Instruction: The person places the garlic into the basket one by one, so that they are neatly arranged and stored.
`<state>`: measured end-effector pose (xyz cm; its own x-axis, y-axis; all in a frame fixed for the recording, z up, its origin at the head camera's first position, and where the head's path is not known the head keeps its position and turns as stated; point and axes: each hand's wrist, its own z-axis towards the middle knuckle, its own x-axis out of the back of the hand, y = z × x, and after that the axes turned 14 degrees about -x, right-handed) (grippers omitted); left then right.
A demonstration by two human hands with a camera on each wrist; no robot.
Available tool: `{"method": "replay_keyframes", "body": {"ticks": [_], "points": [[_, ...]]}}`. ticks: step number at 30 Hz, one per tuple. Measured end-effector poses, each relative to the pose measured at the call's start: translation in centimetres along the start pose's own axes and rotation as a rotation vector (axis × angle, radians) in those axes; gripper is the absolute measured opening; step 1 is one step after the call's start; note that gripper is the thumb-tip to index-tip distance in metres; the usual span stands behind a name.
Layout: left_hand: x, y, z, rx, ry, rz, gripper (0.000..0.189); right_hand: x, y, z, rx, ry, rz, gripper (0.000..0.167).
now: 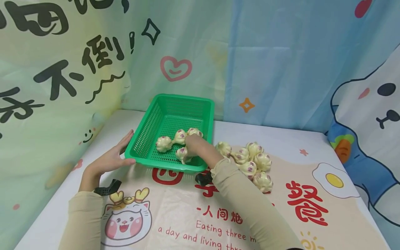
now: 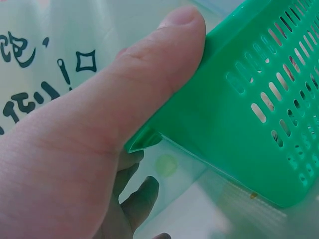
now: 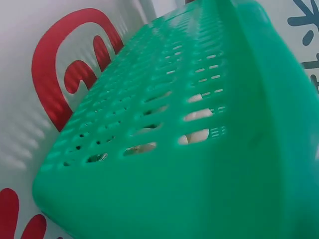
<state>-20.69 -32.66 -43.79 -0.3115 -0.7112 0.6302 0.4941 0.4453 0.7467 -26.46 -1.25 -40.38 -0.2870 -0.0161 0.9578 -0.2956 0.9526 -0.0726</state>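
A green plastic basket point(image 1: 147, 121) with slotted walls stands on the table, several garlic bulbs point(image 1: 164, 143) inside near its front. My left hand point(image 1: 109, 160) is at the basket's front left corner. In the left wrist view its thumb point(image 2: 164, 47) lies along the rim, with the loose fingers point(image 2: 142, 201) below, outside the wall. Inside the basket, my right hand point(image 1: 195, 145) points downward among the bulbs, right beside a purple-streaked garlic bulb point(image 1: 182, 155). Its fingertips are hidden, so I cannot tell whether they grip that bulb. The right wrist view shows mostly the basket's outer wall point(image 3: 164, 184).
Several more garlic bulbs point(image 1: 249, 169) lie clustered on the printed beige mat point(image 1: 184, 222), right of the basket and beside my right forearm. Behind the white table point(image 1: 281, 135) hangs a printed curtain point(image 1: 265, 62), and another cloth point(image 1: 47, 114) borders the left side.
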Motion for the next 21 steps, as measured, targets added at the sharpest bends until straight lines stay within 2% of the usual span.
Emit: {"method": "replay_keyframes", "body": {"ticks": [7, 12, 16, 21], "points": [[0.1, -0.2, 0.1, -0.001, -0.003, 0.012, 0.103, 0.4, 0.3, 0.5, 0.036, -0.054, -0.014, 0.038], [0.0, -0.2, 0.2, -0.002, -0.002, 0.013, 0.103, 0.7, 0.4, 0.5, 0.027, -0.115, 0.014, 0.039], [0.0, -0.1, 0.1, 0.005, -0.006, 0.017, 0.102, 0.9, 0.4, 0.3, 0.027, -0.124, 0.034, 0.035], [0.0, 0.0, -0.1, 0.014, -0.007, 0.017, 0.102, 1.2, 0.5, -0.2, 0.056, -0.112, 0.074, 0.052]]}}
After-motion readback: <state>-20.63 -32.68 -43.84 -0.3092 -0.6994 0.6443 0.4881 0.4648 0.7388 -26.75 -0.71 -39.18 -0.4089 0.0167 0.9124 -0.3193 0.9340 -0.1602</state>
